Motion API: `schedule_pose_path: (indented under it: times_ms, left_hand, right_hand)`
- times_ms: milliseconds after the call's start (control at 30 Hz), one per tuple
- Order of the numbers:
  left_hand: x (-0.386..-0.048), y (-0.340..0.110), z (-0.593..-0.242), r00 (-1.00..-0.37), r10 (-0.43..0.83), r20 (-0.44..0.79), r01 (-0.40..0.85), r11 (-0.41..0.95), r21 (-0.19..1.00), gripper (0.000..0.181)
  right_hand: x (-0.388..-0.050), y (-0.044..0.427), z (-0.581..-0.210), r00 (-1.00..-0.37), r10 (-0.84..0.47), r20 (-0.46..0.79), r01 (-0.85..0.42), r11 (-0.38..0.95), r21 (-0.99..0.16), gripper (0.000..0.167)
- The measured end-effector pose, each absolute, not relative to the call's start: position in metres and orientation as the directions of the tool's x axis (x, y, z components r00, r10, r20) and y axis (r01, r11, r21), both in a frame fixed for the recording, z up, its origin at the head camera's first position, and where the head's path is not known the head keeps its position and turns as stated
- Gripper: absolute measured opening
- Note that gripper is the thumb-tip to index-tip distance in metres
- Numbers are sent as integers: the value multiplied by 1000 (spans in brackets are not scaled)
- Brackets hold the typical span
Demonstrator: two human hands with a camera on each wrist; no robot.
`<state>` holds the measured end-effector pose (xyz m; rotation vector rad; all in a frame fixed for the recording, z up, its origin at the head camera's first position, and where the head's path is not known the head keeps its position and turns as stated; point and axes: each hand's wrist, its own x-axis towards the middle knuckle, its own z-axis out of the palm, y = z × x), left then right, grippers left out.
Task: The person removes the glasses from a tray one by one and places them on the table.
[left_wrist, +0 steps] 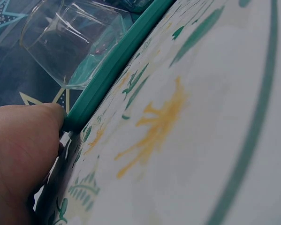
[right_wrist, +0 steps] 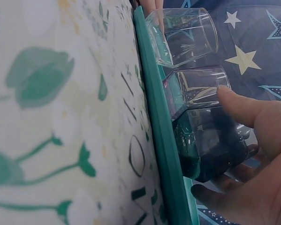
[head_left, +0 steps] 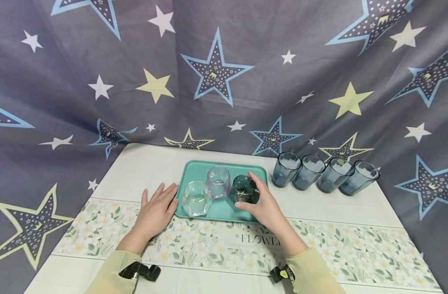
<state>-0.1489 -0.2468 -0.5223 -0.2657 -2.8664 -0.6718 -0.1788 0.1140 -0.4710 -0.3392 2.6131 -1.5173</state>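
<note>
A teal tray carries a clear glass, a faintly pink glass and a dark grey-green glass. My right hand holds the dark glass at the tray's right side, thumb on the near side and fingers on the far side. In the right wrist view, fingers curve behind this dark glass. With fingers spread, my left hand lies flat on the table against the tray's left edge. The left wrist view has its thumb touching the tray's corner, beside the clear glass.
Several tall blue tumblers stand in a slanting row right of the tray, the nearest being a blue tumbler. A white tablecloth with a floral band covers the table. A star-patterned curtain hangs behind.
</note>
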Motion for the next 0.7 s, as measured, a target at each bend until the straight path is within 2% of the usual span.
schedule_pose_path:
  times_ms: [267, 700]
  left_hand:
    - [-149, -247, -523, -967, 131, 217, 214, 881, 422, 54]
    - [-150, -248, -522, -972, 129, 195, 203, 883, 424, 53]
  right_hand:
    - [-180, 114, -474, -976, -218, 1, -107, 474, -874, 108]
    - [-182, 115, -479, -978, -208, 32, -130, 480, -868, 99]
